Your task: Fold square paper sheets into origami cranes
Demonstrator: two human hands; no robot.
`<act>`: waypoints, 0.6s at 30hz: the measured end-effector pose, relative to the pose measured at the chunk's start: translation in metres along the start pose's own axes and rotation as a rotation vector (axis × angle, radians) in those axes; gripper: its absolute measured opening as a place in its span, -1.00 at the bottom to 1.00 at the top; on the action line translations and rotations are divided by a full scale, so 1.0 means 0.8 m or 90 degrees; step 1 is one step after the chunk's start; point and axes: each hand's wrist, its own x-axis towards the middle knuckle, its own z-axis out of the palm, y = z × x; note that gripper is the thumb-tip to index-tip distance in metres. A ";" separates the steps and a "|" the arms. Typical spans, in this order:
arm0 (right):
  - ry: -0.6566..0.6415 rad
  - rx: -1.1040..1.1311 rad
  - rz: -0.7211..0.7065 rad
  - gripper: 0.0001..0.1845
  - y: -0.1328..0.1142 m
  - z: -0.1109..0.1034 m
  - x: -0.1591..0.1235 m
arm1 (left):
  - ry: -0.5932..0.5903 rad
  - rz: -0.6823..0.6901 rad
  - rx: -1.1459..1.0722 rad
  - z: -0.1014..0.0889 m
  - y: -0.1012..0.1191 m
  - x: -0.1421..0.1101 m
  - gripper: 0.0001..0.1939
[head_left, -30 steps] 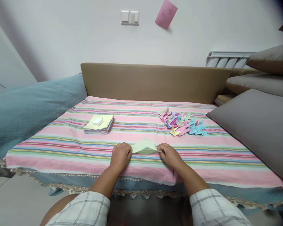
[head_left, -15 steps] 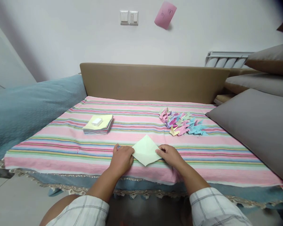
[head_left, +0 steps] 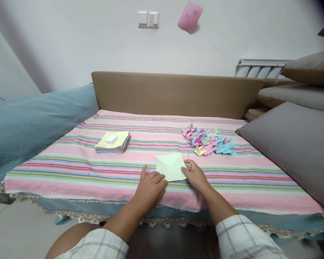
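Observation:
A pale green square sheet of origami paper (head_left: 170, 166) lies on the striped cloth in front of me, with faint creases crossing its middle. At its near left corner is my left hand (head_left: 150, 189), thumb and forefinger closed together on the corner and the little finger sticking out to the side. My right hand (head_left: 196, 176) pinches the right edge of the sheet between thumb and fingers. Beyond it, to the right, is a cluster of small folded paper cranes (head_left: 209, 142) in pink, purple, green, yellow and blue.
To the left sits a stack of coloured paper (head_left: 122, 144) with a small white box (head_left: 111, 139) on top. Grey cushions (head_left: 291, 144) bound the right side, a blue-covered armrest (head_left: 43, 122) the left. A brown backrest (head_left: 178, 94) stands behind the striped cloth (head_left: 70, 162).
The sheet has turned from a diamond to a nearly square-on position and moved slightly away from me. My left hand has shifted right to its near left corner; my right hand stays at the right side.

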 end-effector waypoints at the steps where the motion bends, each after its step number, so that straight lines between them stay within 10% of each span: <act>1: 0.003 0.001 0.002 -0.50 0.000 0.000 -0.001 | 0.012 -0.003 0.010 0.003 -0.003 0.001 -0.85; 18: -0.289 0.199 0.001 -0.55 -0.022 -0.005 -0.026 | 0.006 -0.115 0.026 0.000 -0.031 0.005 -0.87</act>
